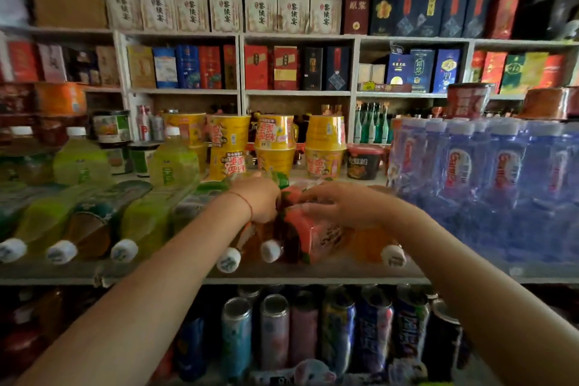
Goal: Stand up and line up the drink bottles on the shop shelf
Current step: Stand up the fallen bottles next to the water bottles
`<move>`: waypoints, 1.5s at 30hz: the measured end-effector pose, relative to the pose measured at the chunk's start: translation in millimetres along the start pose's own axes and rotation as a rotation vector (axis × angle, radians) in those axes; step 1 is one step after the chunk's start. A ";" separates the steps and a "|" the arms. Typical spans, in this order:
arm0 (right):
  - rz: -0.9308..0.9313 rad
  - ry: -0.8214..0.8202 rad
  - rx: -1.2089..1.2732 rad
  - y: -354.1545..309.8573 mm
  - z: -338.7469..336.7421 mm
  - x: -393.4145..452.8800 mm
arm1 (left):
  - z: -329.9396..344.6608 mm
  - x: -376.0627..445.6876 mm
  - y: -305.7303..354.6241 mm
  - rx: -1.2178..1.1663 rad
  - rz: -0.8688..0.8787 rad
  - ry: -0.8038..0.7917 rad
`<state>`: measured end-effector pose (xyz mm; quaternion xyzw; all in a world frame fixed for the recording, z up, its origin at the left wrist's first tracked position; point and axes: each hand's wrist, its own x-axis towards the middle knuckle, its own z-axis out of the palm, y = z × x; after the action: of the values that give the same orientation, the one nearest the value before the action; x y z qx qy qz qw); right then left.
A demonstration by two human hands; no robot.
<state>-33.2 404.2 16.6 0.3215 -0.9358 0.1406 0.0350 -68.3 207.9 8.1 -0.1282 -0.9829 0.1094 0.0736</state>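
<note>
- Head view, looking down my two bare arms to the shop shelf point(313, 274).
- My left hand point(258, 197) reaches over lying bottles, fingers curled down onto the far end of an amber bottle point(250, 236); a red thread sits on that wrist. Whether the fingers truly close round it I cannot tell, they are hidden behind the hand.
- My right hand point(340, 204) lies just beside the left, fingers bent and resting on top of the pink-labelled bottle point(313, 236); a firm grip is not clear from here.
- Pink-labelled bottle lies on its side under my right hand, white cap toward me, dark drink inside.
- Right of my right hand: an orange-drink bottle point(376, 244), also lying flat, cap toward me.
- Further right, touching that area: a shrink-wrapped pack of water bottles point(485, 191), upright, blue labels with red lettering.
- Left of my left hand: a row of green-drink bottles point(141, 222) lying flat, caps toward me, one brown among them.
- Beyond those, well left of my hands: two green-drink bottles standing point(81, 160).
- Past my fingertips: stacked yellow noodle cups point(275, 141) and one dark bowl beside them.
- Below my forearms, on the lower shelf: upright cans point(272, 332), tops showing.
- High above my hands: rows of boxed goods point(260, 12).
</note>
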 end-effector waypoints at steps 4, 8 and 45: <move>0.064 -0.014 -0.101 29.3 -5.4 25.5 | 3.6 15.7 3.1 0.122 -0.057 -0.079; 0.044 0.021 -0.160 40.3 -5.0 44.6 | -1.6 16.7 8.4 0.170 -0.068 -0.109; 0.336 0.326 0.308 76.2 -21.4 106.9 | 17.7 36.8 -33.4 -0.417 -0.170 0.079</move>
<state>-164.9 404.5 35.4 0.1363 -0.9256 0.3350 0.1120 -114.4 182.9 3.0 -0.0617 -0.9879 -0.1076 0.0928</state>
